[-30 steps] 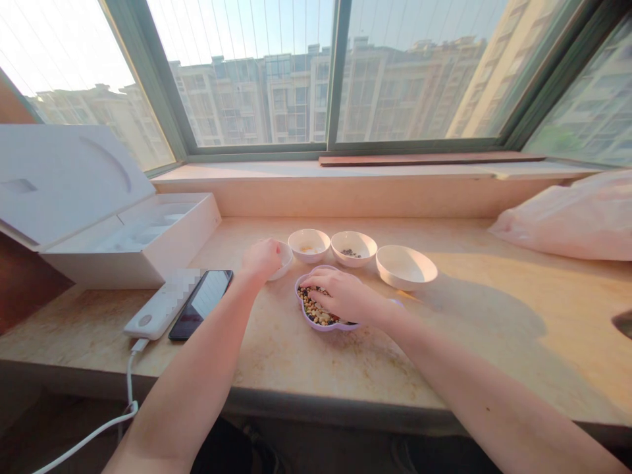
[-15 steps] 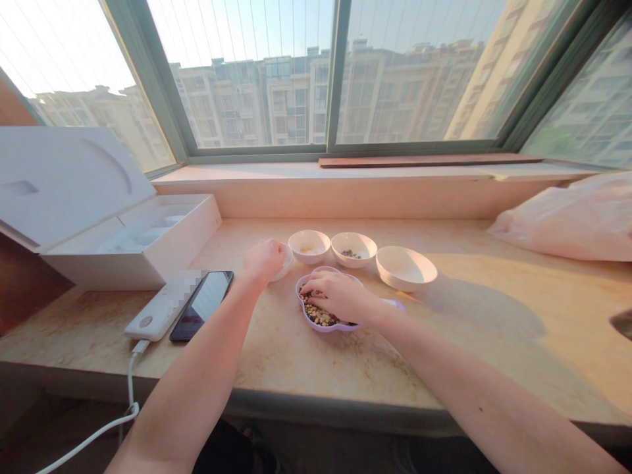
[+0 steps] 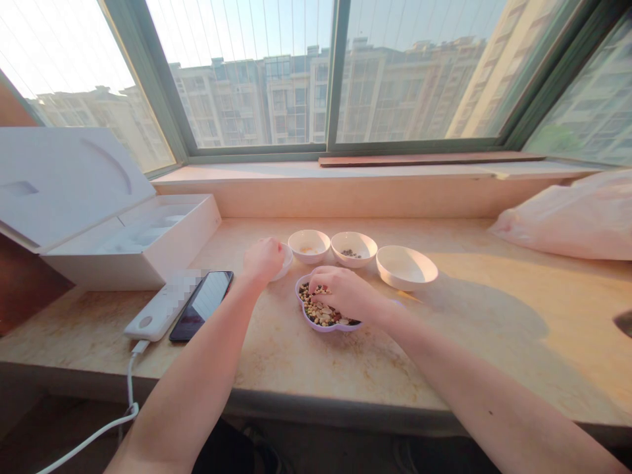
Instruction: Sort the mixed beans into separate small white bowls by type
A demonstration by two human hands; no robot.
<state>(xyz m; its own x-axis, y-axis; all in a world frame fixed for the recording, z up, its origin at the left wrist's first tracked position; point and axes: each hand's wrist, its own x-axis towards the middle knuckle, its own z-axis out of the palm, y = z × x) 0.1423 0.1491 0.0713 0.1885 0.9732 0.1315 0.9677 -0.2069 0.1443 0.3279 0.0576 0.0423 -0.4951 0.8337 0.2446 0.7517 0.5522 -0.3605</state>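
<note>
I have the right hand (image 3: 342,289) curled over mixed beans (image 3: 323,315) in the purple dish (image 3: 320,328) beneath it; whether it pinches any, I can't tell. The left hand (image 3: 264,259) is bunched at a white bowl (image 3: 285,264), its grip hidden. A hasty right-hand sweep could scatter beans; a left-hand bump could tip the bowl.

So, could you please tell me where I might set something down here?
Right of the rightmost bowl, short of the plastic bag; also between the purple dish and the near edge of the counter. Crowded at left: white box, power bank, phone.
</note>
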